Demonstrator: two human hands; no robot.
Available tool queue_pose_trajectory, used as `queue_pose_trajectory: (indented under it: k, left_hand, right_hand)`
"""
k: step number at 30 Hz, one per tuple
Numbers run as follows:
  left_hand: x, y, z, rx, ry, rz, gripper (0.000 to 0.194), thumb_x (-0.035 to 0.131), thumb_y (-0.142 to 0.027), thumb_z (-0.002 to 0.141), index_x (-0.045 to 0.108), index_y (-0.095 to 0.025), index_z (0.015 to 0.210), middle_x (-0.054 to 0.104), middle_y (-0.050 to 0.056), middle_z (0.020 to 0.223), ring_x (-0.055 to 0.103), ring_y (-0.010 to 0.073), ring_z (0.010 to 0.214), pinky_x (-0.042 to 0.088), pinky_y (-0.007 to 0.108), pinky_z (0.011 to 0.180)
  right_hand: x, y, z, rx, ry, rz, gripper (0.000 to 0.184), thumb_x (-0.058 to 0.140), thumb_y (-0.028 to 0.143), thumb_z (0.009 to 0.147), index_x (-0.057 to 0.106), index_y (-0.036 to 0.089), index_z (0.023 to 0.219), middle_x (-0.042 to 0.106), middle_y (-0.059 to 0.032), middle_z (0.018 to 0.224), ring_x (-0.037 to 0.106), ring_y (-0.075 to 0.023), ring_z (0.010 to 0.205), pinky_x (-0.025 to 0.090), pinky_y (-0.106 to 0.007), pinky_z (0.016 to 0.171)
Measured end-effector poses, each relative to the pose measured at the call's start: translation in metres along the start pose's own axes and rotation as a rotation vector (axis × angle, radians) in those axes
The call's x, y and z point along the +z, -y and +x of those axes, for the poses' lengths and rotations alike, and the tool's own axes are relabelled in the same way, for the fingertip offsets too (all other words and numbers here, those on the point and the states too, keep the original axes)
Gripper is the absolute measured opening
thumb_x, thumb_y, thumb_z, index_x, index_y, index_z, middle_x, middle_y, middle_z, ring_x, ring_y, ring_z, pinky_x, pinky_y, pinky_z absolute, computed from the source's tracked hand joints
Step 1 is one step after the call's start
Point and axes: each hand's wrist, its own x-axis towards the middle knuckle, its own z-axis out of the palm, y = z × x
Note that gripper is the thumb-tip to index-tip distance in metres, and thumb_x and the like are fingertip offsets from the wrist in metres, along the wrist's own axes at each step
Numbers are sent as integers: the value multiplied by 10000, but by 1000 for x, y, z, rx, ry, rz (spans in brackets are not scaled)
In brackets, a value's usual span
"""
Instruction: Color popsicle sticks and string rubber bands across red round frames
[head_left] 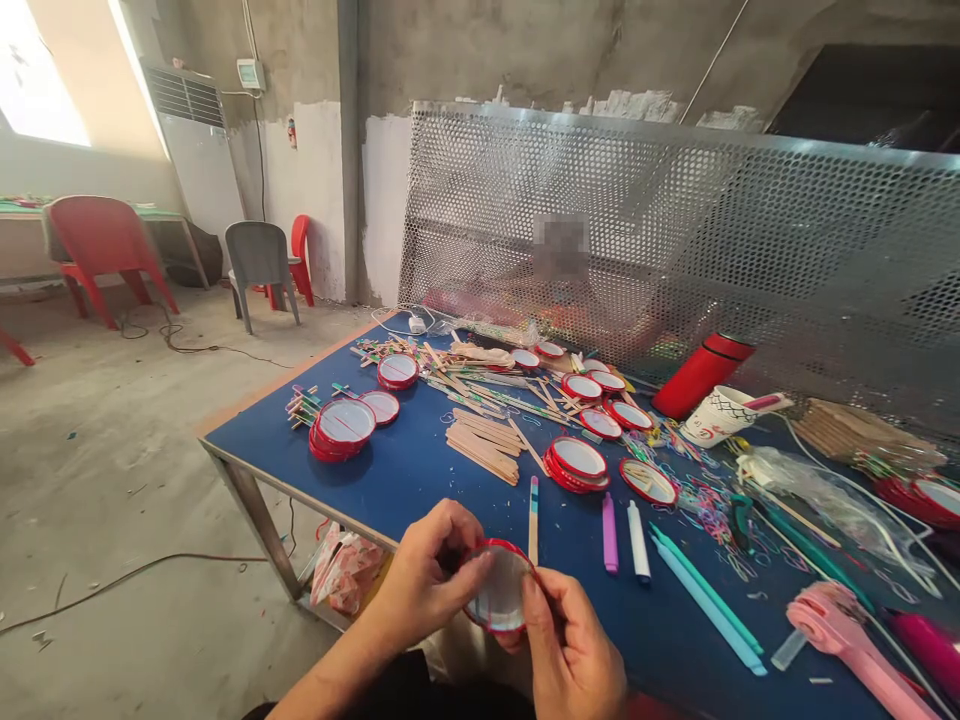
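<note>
- Red-rimmed round frame [499,588] with a clear, glossy face, held up in both hands above the near part of the blue-topped table [420,500].
- Left hand [427,575]: fingers curled closely over the frame's upper left rim, the hand nearly closed around it.
- Right hand [570,640]: narrow pinch on the frame's right side, thumb and forefinger [534,600] pressed to the rim.
- Just beyond the hands: striped wooden stick [533,520] lying on the blue top, with a purple marker [610,532] and a white marker [638,540] to its right.
- Toward the middle of the table: stack of red-rimmed frames [576,465], pile of flat wooden craft sticks [484,447], and more red-rimmed frames scattered among loose sticks toward the far edge.
- Near the left edge: taller stack of red-rimmed frames [343,428].
- Right side: tangle of coloured rubber bands [705,510], two long teal sticks [705,600], and a pink plastic tool [847,640] at the near right corner.
- Far right edge: red flask [701,375] and patterned paper cup [720,415], lying before a perforated metal sheet [600,200].
</note>
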Motion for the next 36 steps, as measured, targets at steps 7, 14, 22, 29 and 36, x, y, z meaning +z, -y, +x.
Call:
queue_pose_trajectory:
  k: [7, 14, 22, 29, 36]
  left_hand:
    - [-2, -11, 4, -120, 65, 24, 44, 604, -209, 863, 611, -180, 831, 545, -36, 703, 455, 111, 619, 356, 208, 572]
    - [-4, -14, 9, -202, 88, -60, 63, 609, -184, 758, 551, -189, 781, 509, -51, 671, 411, 99, 571, 329, 204, 534]
    - [-4, -15, 8, -186, 73, -87, 82, 599, -154, 710, 536, -191, 747, 536, -38, 680, 422, 94, 570, 337, 198, 530]
    - [-4, -15, 9, -174, 62, -69, 88, 610, -157, 716, 529, -190, 729, 549, -31, 687, 439, 99, 584, 347, 198, 535]
    - [-2, -15, 10, -226, 62, -89, 240, 623, -419, 917, 590, -181, 905, 512, -37, 704, 427, 121, 611, 357, 218, 556]
  right_hand:
    - [1, 6, -1, -25, -9, 4, 445, 567, 643, 919, 722, 242, 803, 707, 26, 620, 642, -127, 461, 491, -210, 517]
    - [1, 8, -1, -44, -13, 11, 450, 568, 643, 921, 725, 244, 787, 699, 24, 632, 637, -127, 460, 496, -210, 516]
    - [0, 8, -1, -26, -3, 20, 455, 580, 650, 905, 741, 240, 789, 714, 4, 650, 641, -145, 475, 512, -229, 515]
    - [-1, 6, -1, -16, 2, 15, 430, 588, 626, 906, 742, 237, 803, 725, 3, 662, 651, -143, 487, 508, -224, 523]
    - [0, 7, 2, 105, -36, 203, 388, 664, 590, 871, 675, 206, 824, 685, 11, 600, 609, -149, 453, 522, -238, 476]
